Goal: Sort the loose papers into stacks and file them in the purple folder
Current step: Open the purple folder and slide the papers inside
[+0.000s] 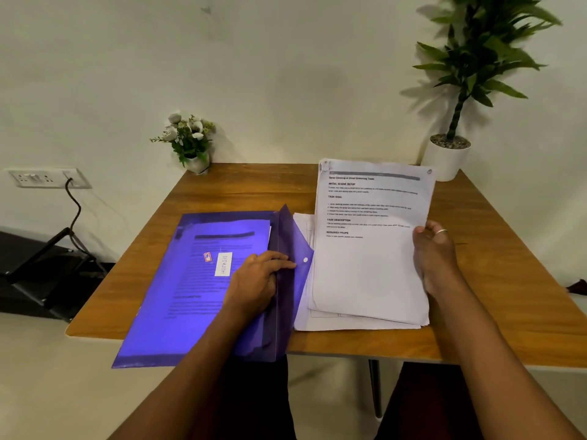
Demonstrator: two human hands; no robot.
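We see from a single head-worn camera, looking forward and down, close over the tabletop (pixel 222 192), facing the far wall (pixel 286 74).

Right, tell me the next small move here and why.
Probably slide the sheaf of papers in the right hand leftward into the purple folder. The left hand is on the folder at its open flap, the folder holds printed sheets, and more loose papers lie beneath the sheaf.
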